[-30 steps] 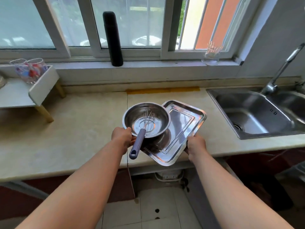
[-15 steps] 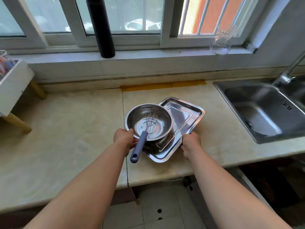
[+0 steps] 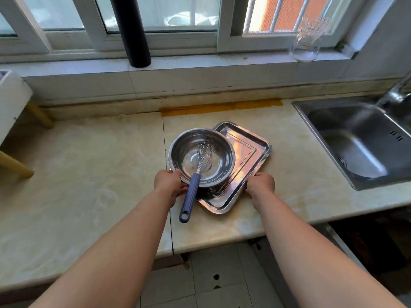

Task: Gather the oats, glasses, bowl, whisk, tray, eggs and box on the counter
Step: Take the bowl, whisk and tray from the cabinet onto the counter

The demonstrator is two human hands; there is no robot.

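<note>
A steel tray (image 3: 249,152) lies on the marble counter (image 3: 89,170), turned at an angle. On its left part sits a steel bowl (image 3: 191,147). A whisk (image 3: 193,187) with a blue handle leans in the bowl, its handle sticking out over the near rim. My left hand (image 3: 169,183) grips the tray's near left edge under the bowl's rim. My right hand (image 3: 260,183) holds the tray's near right edge. No oats, eggs or box appear in view.
A steel sink (image 3: 360,143) with a tap lies to the right. A black cylinder (image 3: 131,30) and a glass jar (image 3: 305,45) stand on the window sill. A white rack (image 3: 11,101) on wooden legs stands at the far left.
The tray with the bowl and whisk has moved forward from over the counter's front edge and now rests further in on the counter. The view has come closer and tilted down.
</note>
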